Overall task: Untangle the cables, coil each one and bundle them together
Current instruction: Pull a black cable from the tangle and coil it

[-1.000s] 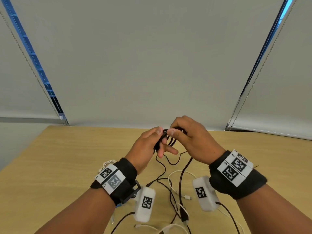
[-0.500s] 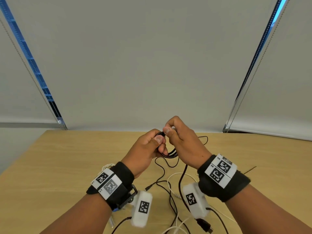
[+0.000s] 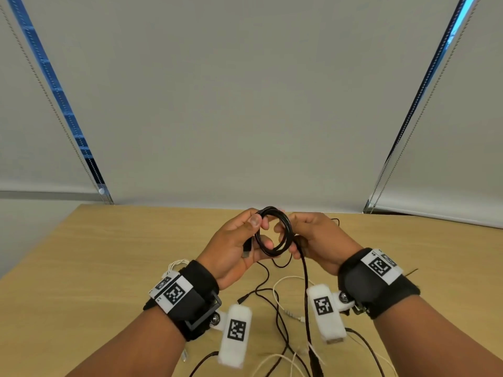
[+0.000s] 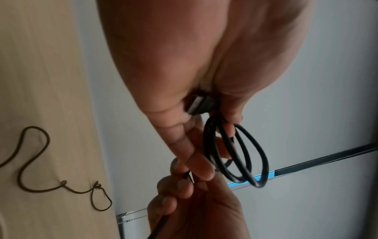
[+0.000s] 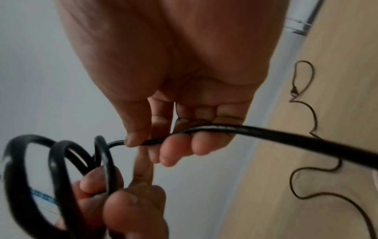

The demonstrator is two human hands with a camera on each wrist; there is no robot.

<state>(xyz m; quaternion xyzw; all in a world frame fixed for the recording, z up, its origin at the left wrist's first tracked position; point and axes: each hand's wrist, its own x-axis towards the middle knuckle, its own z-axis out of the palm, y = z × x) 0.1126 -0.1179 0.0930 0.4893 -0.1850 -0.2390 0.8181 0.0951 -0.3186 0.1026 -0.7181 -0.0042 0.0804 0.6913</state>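
A thick black cable (image 3: 275, 232) is wound into a small round coil of several turns and held upright above the table. My left hand (image 3: 253, 229) pinches the coil's left side, thumb on top, with the cable's USB plug (image 3: 246, 251) lying against the palm. My right hand (image 3: 299, 234) grips the coil's right side, and the loose tail (image 3: 305, 284) hangs from it down to the table. In the left wrist view the coil (image 4: 239, 153) hangs from my fingers beside the plug (image 4: 196, 103). In the right wrist view the tail (image 5: 266, 132) runs under my curled fingers toward the coil (image 5: 61, 169).
On the wooden table (image 3: 109, 268) below my hands lie a thin black cable (image 3: 268, 291) in loose curves and white cables (image 3: 283, 282), crossing one another. A white bundle (image 3: 177, 263) peeks out behind my left wrist. Window blinds stand behind the table's far edge.
The coil has turned from a tight bunch between my fingertips into a round ring facing me. My right hand slid from the top to the right side, and the tail drew upward.
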